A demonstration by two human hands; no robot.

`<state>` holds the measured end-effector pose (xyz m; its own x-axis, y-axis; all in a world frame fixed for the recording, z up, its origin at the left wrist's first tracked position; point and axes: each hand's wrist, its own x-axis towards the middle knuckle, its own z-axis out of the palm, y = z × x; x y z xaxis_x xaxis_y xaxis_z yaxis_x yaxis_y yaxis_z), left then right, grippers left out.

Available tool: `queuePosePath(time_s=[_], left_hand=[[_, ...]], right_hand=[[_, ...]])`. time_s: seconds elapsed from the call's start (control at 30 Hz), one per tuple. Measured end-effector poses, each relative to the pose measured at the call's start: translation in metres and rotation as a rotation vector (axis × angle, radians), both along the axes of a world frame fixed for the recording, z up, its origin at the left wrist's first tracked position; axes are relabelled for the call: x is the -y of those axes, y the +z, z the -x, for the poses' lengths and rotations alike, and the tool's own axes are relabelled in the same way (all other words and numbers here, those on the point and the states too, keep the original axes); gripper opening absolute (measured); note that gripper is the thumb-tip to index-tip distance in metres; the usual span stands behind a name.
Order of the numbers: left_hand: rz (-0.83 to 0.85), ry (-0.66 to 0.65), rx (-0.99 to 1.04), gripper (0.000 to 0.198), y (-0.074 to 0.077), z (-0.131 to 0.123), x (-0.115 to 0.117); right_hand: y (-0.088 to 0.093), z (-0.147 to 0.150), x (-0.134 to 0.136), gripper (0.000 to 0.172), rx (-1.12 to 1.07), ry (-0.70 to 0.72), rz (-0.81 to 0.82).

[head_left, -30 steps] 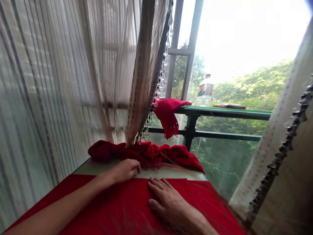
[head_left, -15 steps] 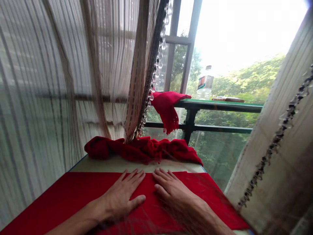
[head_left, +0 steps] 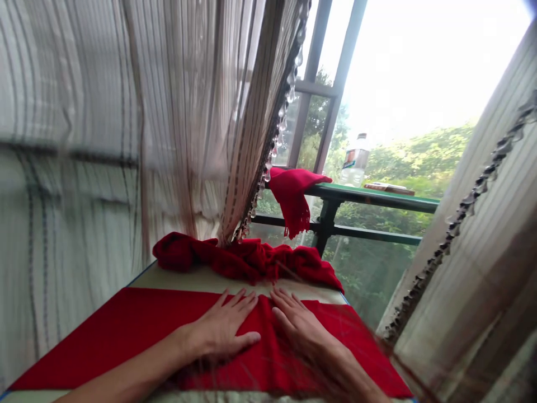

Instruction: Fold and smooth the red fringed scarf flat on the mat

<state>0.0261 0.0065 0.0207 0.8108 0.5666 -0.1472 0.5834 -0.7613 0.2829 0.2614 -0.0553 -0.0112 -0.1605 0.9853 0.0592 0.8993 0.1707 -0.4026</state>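
Note:
My left hand (head_left: 224,324) lies flat on a red cloth (head_left: 138,330) spread over a pale table, its fingers apart and thumb out. Just to its right, my right hand (head_left: 300,319) also presses down on the cloth, fingers stretched toward the far edge. A soft ridge of fabric runs between the two hands. Beyond the fingertips, a crumpled heap of red fabric (head_left: 247,260) sits along the table's far end.
A red fringed scarf (head_left: 293,196) hangs over the green railing (head_left: 386,201). On that rail stand a clear plastic bottle (head_left: 355,159) and a flat object (head_left: 390,188). Striped sheer curtains (head_left: 180,112) with beaded trim hang on both sides. The table (head_left: 176,277) has a blue edge.
The view has tilted and shifted slightly. A raised fold now shows in the cloth between my hands, where it was flatter before. Both hands remain on the cloth.

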Motion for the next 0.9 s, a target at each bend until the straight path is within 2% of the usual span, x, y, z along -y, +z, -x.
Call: queuePosePath(time_s=[0.17,0.47,0.6,0.9], left_hand=[[-0.015,-0.007,0.074,0.086,0.001,0.002,0.009],[-0.012,0.026,0.037,0.089,-0.007,-0.011,0.021],[-0.039,0.033,0.017,0.091,-0.008,-0.013,0.022],[-0.053,-0.046,0.09,0.093,-0.014,-0.026,0.015]], right_hand=[[-0.003,-0.007,-0.003,0.066,0.003,-0.039,-0.018],[-0.006,-0.011,-0.002,0.067,-0.013,-0.027,-0.021],[-0.005,-0.009,-0.002,0.066,-0.014,-0.027,-0.033],[-0.002,-0.01,-0.002,0.064,-0.005,-0.024,-0.037]])
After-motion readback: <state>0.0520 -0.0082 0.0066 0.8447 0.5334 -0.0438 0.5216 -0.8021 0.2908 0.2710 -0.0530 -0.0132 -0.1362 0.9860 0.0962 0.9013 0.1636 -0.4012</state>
